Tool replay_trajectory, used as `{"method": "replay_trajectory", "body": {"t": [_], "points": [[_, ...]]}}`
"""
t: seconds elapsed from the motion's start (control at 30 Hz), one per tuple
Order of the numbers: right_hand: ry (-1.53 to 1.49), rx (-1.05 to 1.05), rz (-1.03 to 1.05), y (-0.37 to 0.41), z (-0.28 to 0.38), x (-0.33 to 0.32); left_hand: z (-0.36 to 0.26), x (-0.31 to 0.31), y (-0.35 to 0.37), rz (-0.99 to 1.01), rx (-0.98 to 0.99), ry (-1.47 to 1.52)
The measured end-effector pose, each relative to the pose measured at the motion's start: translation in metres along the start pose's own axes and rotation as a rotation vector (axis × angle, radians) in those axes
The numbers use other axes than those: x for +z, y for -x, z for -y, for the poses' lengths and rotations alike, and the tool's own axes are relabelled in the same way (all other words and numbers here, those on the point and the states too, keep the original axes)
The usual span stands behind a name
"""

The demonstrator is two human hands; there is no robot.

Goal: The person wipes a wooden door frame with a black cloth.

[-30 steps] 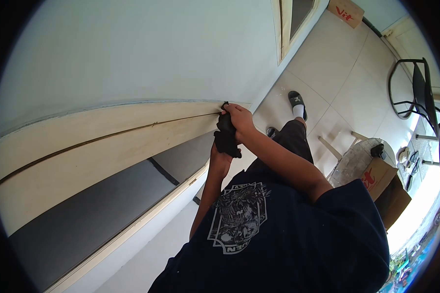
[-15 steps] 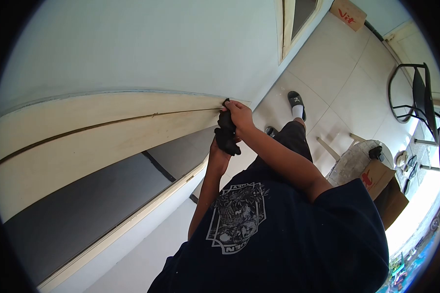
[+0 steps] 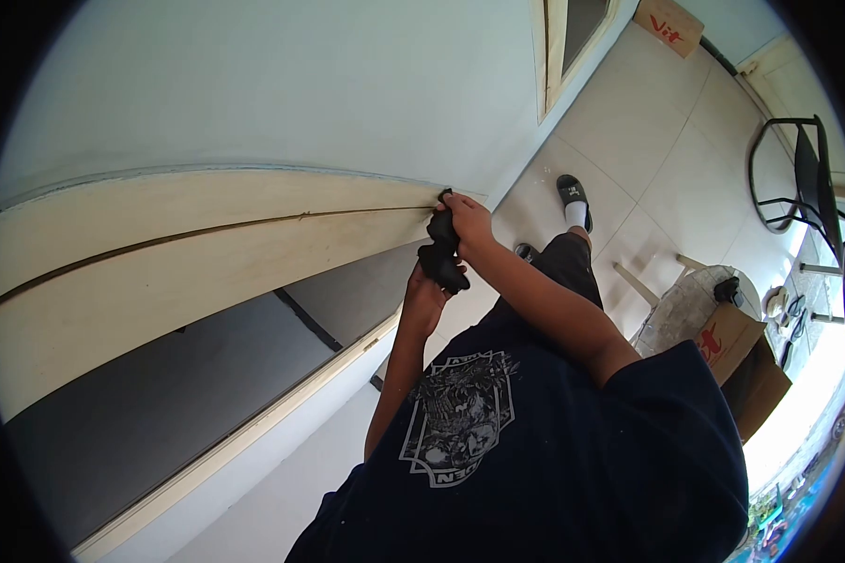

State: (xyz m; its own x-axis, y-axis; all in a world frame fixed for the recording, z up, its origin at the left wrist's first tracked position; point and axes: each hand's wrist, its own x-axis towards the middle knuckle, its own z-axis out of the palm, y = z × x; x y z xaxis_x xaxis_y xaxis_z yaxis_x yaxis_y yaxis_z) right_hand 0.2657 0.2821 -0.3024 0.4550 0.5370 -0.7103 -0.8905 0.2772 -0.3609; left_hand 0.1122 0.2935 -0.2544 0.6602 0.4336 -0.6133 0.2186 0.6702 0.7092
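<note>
A crumpled black cloth (image 3: 438, 255) hangs in a bunch between my two hands, beside the end of a cream wooden window ledge (image 3: 207, 211). My right hand (image 3: 469, 225) is closed on its upper part, fingertips pressed to the ledge near the pale wall (image 3: 282, 84). Below it my left hand (image 3: 426, 298) cups the lower bunch, its fingers partly hidden behind the cloth. A dark groove runs along the ledge toward my right fingertips.
A dark window opening (image 3: 207, 375) lies under the ledge. To the right stand a round stool (image 3: 676, 305), an open cardboard box (image 3: 730, 342) and a black metal chair (image 3: 812, 178). Another box (image 3: 668, 28) sits by the far wall. My slippered foot (image 3: 574, 192) is on the tiles.
My hands and the black cloth have shifted slightly right in view. My left hand and the lower bunch have risen a little. The grip looks the same.
</note>
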Motion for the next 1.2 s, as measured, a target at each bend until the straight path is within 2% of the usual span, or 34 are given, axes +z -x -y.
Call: {"method": "replay_trajectory", "body": {"t": [0.07, 0.13, 0.17, 0.2, 0.27, 0.4, 0.43, 0.5, 0.6, 0.73, 0.8, 0.87, 0.93, 0.97, 1.03, 1.13, 1.2], "points": [[0.033, -0.001, -0.11, -0.024, -0.009, -0.009, 0.004, -0.003, -0.004, -0.018, -0.021, -0.069], [0.029, -0.018, -0.11, -0.026, -0.01, -0.004, 0.006, -0.001, -0.001, -0.081, -0.053, -0.089], [0.029, -0.023, -0.118, -0.017, -0.008, 0.0, 0.007, -0.008, -0.001, 0.0, -0.029, -0.074], [0.031, -0.022, -0.122, -0.01, -0.004, 0.005, 0.008, -0.014, -0.002, 0.001, -0.032, -0.071], [-0.006, -0.001, -0.032, 0.019, 0.013, 0.022, 0.005, -0.019, -0.003, 0.19, 0.038, 0.159], [-0.002, -0.025, 0.076, 0.037, 0.025, 0.024, 0.0, -0.023, -0.005, 0.223, 0.044, 0.122], [0.001, -0.024, 0.078, 0.028, 0.018, 0.017, -0.001, -0.023, -0.006, 0.222, 0.047, 0.124], [-0.027, -0.011, -0.051, -0.006, -0.003, -0.002, 0.0, -0.022, -0.011, 0.155, 0.028, 0.042], [0.006, -0.012, -0.106, -0.015, -0.006, 0.002, 0.003, -0.022, -0.008, 0.071, -0.026, 0.006], [0.086, -0.105, -0.038, 0.024, 0.014, 0.021, -0.006, -0.012, 0.0, 0.167, 0.022, 0.244], [0.024, -0.075, 0.042, 0.035, 0.021, 0.026, -0.009, -0.013, -0.002, 0.195, 0.024, 0.2], [0.024, -0.089, -0.007, 0.018, 0.013, 0.016, -0.007, -0.016, -0.005, 0.22, 0.035, 0.156], [0.02, -0.102, -0.054, -0.004, 0.005, 0.003, -0.004, -0.017, -0.008, 0.123, 0.022, -0.043], [0.047, -0.103, -0.082, -0.011, 0.005, 0.0, -0.003, -0.014, -0.007, 0.124, 0.029, -0.045], [0.072, -0.103, -0.108, -0.016, 0.004, 0.002, 0.002, -0.01, -0.003, -0.061, -0.064, -0.059], [0.033, -0.055, -0.098, -0.004, 0.009, 0.007, 0.006, -0.013, 0.001, 0.046, -0.05, 0.095], [0.022, 0.028, -0.024, 0.006, 0.019, 0.012, 0.009, -0.01, 0.0, 0.102, -0.01, 0.064]]}}
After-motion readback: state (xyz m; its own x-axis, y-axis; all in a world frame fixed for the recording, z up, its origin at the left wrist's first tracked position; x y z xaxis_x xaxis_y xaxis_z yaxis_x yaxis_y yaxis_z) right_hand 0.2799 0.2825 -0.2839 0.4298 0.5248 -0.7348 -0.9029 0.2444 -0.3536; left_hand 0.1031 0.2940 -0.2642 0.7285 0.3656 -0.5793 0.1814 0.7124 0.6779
